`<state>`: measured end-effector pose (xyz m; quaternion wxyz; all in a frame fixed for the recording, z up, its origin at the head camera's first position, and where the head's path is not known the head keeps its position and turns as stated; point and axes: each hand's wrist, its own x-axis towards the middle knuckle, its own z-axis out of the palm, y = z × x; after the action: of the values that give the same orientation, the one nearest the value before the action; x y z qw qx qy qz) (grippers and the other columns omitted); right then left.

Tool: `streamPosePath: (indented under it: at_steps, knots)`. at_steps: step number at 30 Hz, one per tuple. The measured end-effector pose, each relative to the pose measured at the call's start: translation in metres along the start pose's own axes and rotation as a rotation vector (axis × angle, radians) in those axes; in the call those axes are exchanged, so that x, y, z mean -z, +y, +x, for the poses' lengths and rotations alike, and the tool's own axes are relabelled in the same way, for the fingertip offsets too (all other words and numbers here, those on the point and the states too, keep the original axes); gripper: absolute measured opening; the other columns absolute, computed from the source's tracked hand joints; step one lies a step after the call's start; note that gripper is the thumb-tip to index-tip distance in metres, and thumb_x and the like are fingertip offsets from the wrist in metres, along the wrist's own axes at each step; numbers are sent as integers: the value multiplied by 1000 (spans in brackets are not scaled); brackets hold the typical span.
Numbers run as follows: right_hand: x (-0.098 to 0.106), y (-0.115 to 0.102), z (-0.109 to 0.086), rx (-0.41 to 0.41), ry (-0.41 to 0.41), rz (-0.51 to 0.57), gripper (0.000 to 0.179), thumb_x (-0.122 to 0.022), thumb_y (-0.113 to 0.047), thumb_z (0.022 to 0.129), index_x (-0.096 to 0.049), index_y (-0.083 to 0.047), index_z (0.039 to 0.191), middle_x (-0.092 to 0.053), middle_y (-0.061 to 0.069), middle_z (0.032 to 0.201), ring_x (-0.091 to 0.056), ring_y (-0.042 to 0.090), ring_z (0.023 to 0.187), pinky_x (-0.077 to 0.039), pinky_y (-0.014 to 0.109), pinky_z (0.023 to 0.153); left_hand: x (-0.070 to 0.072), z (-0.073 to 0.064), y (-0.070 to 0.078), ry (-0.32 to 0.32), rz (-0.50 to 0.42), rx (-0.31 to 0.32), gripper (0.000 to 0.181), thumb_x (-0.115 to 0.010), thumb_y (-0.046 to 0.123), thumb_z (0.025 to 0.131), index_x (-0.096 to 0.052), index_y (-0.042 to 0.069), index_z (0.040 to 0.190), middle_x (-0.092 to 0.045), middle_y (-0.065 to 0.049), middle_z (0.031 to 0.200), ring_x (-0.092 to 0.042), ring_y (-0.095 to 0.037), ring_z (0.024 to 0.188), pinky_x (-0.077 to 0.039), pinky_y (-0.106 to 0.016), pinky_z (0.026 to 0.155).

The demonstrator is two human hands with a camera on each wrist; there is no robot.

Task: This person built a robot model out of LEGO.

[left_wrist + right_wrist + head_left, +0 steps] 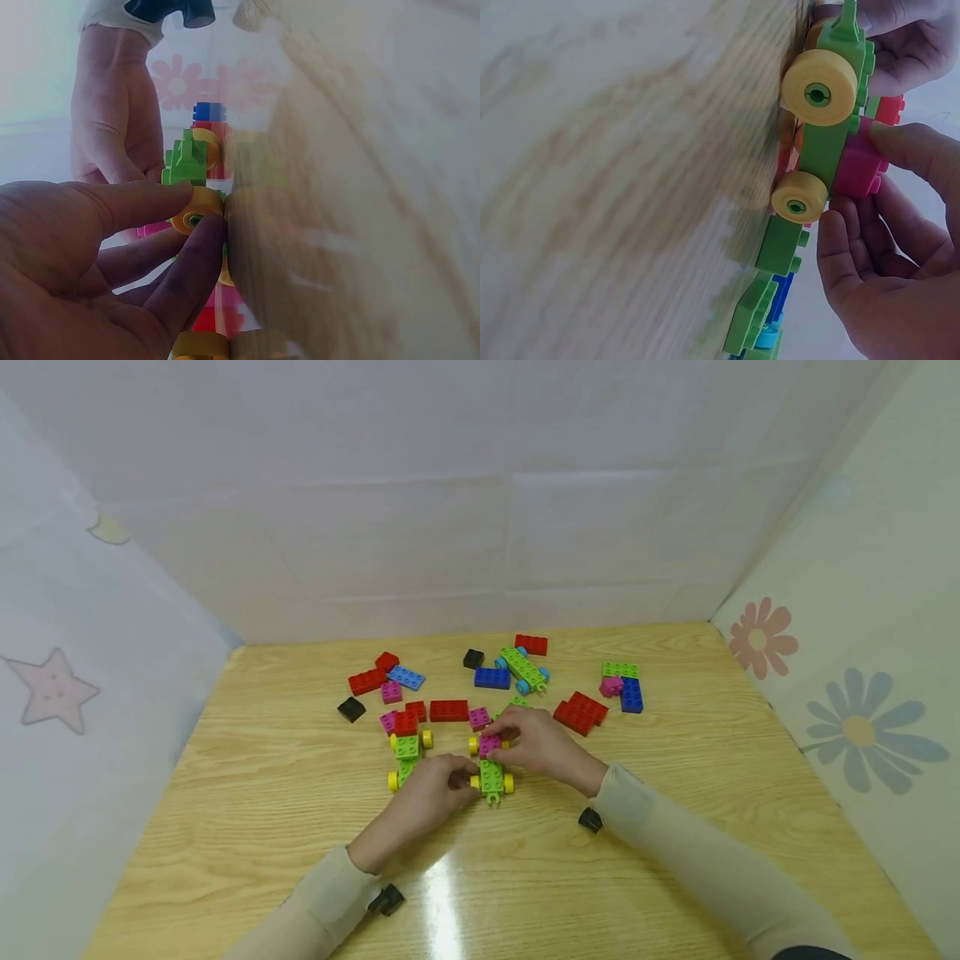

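Observation:
A green toy car base (491,779) with yellow wheels stands on the table between the hands. My left hand (431,793) pinches one of its near yellow wheels (201,206) between thumb and fingers. A pink building brick (857,161) sits on the rear part of the base, studs up. My right hand (542,745) holds this brick, its thumb and fingers on opposite sides. Left of them, partly covered by my left hand, is another green car base (407,746) with yellow wheels and a red brick (406,722) at its far end.
Behind the hands lie loose bricks: a long red brick (448,711), a pink brick (479,719) and a blue brick (492,677). A green car base with blue wheels (524,669) stands farther back. Red bricks (581,713) lie to the right, a black brick (351,709) to the left.

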<state>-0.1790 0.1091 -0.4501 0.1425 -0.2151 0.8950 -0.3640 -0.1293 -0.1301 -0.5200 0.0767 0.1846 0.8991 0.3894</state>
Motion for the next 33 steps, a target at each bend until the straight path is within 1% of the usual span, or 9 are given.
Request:
streamPosePath:
  at_steps: [5,7,11,15,19,24,31,33]
  knots:
    - [-2,1,0,-22,3,34,30,-89,-22,98,-85,-21,127,-75,-5,119,-72,20,112,-63,39,98,-1,1,-5,-13,5,21,24,-88,24,98,-84,15,120,-81,8,106,-72,2,88,-64,-24,83]
    - [-2,2,0,-37,2,48,29,-90,-22,97,-85,-23,126,-75,-7,119,-71,18,111,-63,38,98,-1,1,-5,-11,7,15,24,-88,24,98,-84,15,120,-81,7,106,-72,1,88,-64,-25,83]
    - [0,2,-1,-48,-8,60,29,-90,-23,97,-84,-24,126,-74,-8,118,-70,15,109,-63,38,98,0,0,-1,-2,8,0,24,-88,23,97,-84,14,119,-82,5,106,-73,-2,88,-65,-27,83]
    - [0,4,-2,-38,-19,58,30,-89,-24,98,-84,-25,128,-74,-9,118,-71,16,111,-63,39,99,-1,-1,1,-1,10,8,25,-89,23,97,-84,13,120,-82,3,109,-74,-1,89,-65,-25,83]
    - [1,7,-4,-25,-24,56,31,-88,-25,100,-83,-26,130,-74,-10,119,-71,16,113,-63,40,102,0,-2,5,9,11,-3,25,-89,20,97,-84,12,119,-82,1,108,-74,-3,89,-65,-28,83]
    - [4,8,-4,-26,-28,79,30,-87,-25,100,-82,-26,130,-75,-9,122,-73,19,119,-63,42,106,0,-1,2,11,15,-16,26,-88,20,97,-83,11,120,-82,2,107,-73,-3,88,-65,-28,82]
    - [8,8,-5,-51,-25,87,31,-87,-26,100,-82,-24,131,-78,-7,127,-75,20,121,-63,46,110,-1,0,-2,-8,8,15,26,-87,25,98,-84,15,122,-81,8,106,-72,0,89,-64,-26,84]
    - [9,7,-5,-53,-22,89,32,-87,-26,100,-82,-23,131,-79,-5,127,-75,21,121,-62,47,111,0,0,-2,-8,3,14,26,-87,25,99,-83,15,122,-80,8,106,-73,0,90,-64,-26,84]
